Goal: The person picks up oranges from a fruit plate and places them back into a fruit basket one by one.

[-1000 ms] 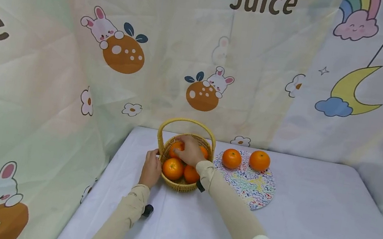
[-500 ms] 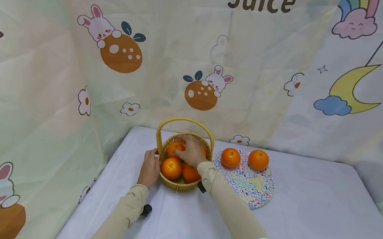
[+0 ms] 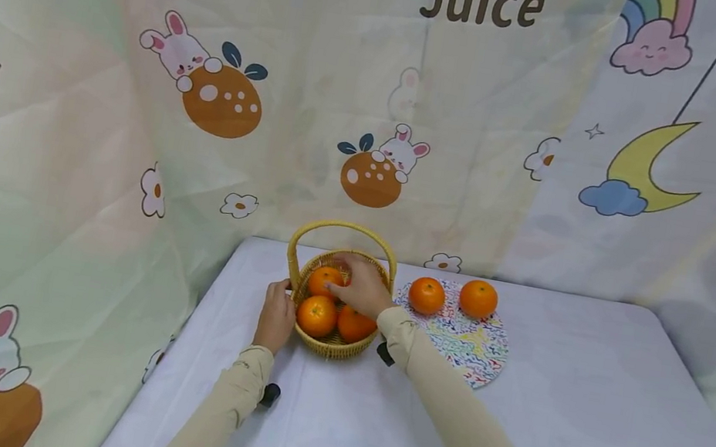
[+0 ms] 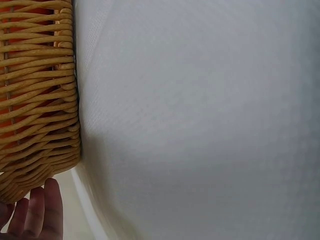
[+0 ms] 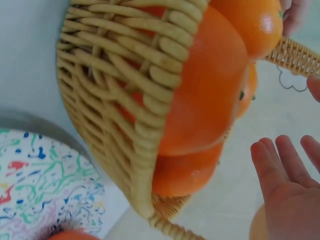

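Note:
A woven basket (image 3: 328,344) with a hoop handle stands on the white table and holds several oranges (image 3: 317,315). My right hand (image 3: 362,287) hovers inside the basket over the back oranges. In the right wrist view its fingers (image 5: 280,170) are straight and hold nothing, just beside the piled oranges (image 5: 210,90) and the basket wall (image 5: 125,100). My left hand (image 3: 276,316) rests against the basket's left side with the thumb by the rim. In the left wrist view its fingertips (image 4: 42,210) lie straight beside the basket's base (image 4: 35,90).
A round multicoloured mat (image 3: 462,342) lies right of the basket with two oranges (image 3: 427,295) (image 3: 478,299) on its far part. Printed fabric walls close in behind and on both sides. The table's white cloth (image 3: 581,415) stretches to the right and front.
My right hand has drawn slightly back and to the right, uncovering more of the back-left orange. The left hand stays against the basket.

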`<state>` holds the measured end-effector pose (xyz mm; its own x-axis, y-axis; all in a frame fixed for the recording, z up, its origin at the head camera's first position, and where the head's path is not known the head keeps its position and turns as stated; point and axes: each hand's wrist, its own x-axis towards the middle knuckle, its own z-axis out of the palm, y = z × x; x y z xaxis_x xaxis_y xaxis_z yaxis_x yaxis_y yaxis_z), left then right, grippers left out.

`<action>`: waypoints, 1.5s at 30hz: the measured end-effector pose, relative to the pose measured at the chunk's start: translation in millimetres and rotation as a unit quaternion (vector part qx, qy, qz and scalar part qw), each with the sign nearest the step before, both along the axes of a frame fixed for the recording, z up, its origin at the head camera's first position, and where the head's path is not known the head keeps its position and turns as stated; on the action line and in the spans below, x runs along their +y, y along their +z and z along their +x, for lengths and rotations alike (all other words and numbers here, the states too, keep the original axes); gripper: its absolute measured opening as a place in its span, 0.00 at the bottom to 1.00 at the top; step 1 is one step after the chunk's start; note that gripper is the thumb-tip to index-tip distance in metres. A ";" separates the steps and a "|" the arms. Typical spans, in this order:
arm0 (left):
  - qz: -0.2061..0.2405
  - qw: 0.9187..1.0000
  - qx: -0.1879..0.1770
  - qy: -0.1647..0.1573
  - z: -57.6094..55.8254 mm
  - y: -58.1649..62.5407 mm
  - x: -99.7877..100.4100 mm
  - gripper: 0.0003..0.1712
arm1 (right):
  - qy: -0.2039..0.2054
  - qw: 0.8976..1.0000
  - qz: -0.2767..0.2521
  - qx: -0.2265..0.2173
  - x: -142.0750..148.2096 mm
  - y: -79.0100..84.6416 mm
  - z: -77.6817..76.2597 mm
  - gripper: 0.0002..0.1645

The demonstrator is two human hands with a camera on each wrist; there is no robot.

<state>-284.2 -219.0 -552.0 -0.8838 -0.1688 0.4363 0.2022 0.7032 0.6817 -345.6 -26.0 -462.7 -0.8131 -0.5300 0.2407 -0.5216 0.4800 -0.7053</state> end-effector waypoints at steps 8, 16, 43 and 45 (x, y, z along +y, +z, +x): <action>0.003 1.000 -0.007 0.006 0.3 2.6 -0.2 0.19 | 0.044 0.999 -0.007 0.022 14.8 7.2 11.4 0.35; 0.003 1.000 -0.010 0.006 0.2 4.7 -3.5 0.20 | 0.068 0.998 0.002 0.013 29.9 8.0 21.4 0.37; 0.013 1.000 -0.008 -0.011 2.0 0.0 -1.1 0.20 | -0.026 0.973 -0.185 0.136 119.2 68.7 21.4 0.22; 0.011 1.000 -0.001 -0.012 1.7 -0.6 -1.3 0.19 | -0.059 0.972 -0.182 0.139 128.1 61.0 15.8 0.24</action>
<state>-282.5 -220.3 -552.6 -0.8891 -0.1567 0.4300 0.2171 0.6829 0.6975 -329.8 102.2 -401.8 -0.7404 -0.2753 0.6131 -0.6721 0.2943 -0.6795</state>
